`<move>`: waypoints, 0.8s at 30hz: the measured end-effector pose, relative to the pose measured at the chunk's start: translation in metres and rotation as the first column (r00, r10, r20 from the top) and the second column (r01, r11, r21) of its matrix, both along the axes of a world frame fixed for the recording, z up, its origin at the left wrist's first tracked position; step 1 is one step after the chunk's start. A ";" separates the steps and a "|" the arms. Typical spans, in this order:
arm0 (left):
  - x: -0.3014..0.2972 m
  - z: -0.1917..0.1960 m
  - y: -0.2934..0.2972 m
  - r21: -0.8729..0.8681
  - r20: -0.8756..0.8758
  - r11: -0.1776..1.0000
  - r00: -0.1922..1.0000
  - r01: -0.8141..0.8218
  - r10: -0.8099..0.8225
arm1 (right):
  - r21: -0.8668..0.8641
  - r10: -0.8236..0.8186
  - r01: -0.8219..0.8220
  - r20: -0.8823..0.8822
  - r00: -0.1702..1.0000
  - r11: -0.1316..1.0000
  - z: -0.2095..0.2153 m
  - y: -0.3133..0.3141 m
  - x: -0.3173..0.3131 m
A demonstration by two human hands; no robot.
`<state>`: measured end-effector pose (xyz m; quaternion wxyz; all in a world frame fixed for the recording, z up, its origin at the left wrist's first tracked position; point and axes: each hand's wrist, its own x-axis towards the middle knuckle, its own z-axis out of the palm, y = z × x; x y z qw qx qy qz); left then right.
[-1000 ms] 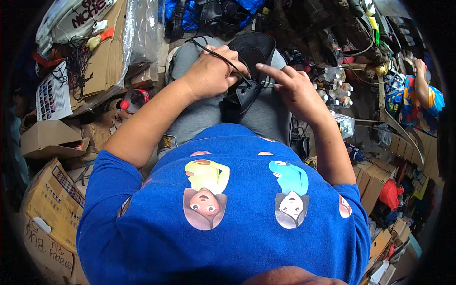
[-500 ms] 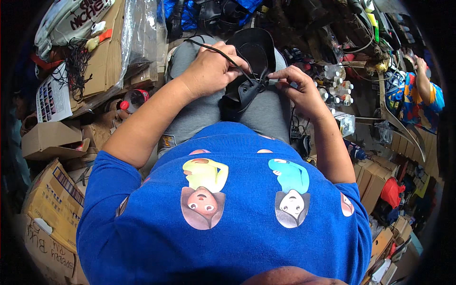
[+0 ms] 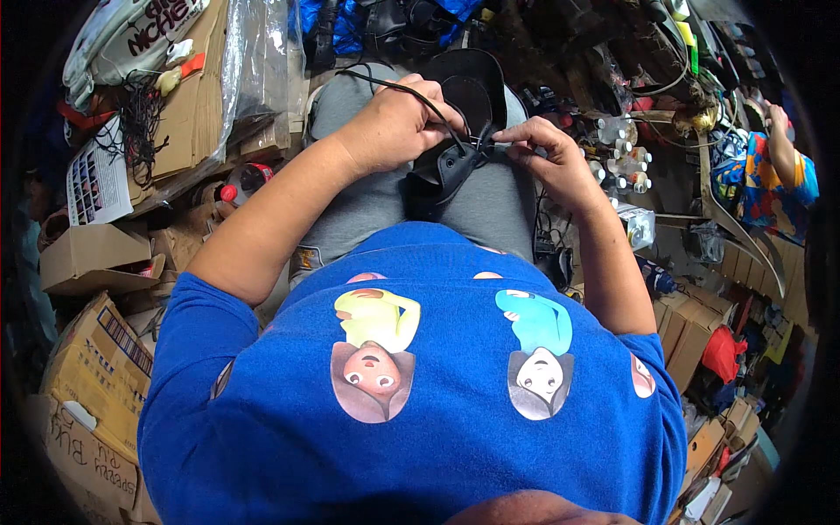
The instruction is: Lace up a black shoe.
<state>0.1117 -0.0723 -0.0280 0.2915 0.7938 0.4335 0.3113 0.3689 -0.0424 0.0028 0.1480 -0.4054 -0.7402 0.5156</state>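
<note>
The black shoe [image 3: 479, 103] rests on the gray lap [image 3: 359, 201], likely so both hands reach its lace holes [image 3: 451, 162]. Its long way runs out from the belly, toe seemingly nearest. The left hand [image 3: 407, 124] curls, black lace [image 3: 420, 94] across it; the right hand [image 3: 553, 164] pinches loosely. I can't tell what either grips.

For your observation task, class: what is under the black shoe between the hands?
Grey trouser legs show on both sides beneath the black shoe. Whatever lies directly under it is covered and cannot be seen.
</note>
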 end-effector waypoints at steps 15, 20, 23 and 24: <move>-0.002 0.002 -0.001 -0.078 0.014 0.997 1.000 0.026 -0.025 | -0.009 -0.003 0.003 -0.006 1.000 1.000 -0.004 0.000 0.002; -0.001 0.003 -0.001 -0.071 -0.002 0.997 1.000 0.023 -0.023 | -0.001 0.005 -0.005 -0.003 1.000 1.000 -0.001 0.000 0.002; 0.000 0.003 0.000 -0.060 -0.007 0.997 0.999 0.040 -0.041 | 0.001 0.010 -0.010 -0.014 1.000 1.000 0.000 0.000 0.001; 0.000 0.003 0.000 -0.063 0.012 0.997 0.999 0.050 -0.049 | 0.008 0.008 -0.008 -0.014 1.000 1.000 0.000 0.000 0.000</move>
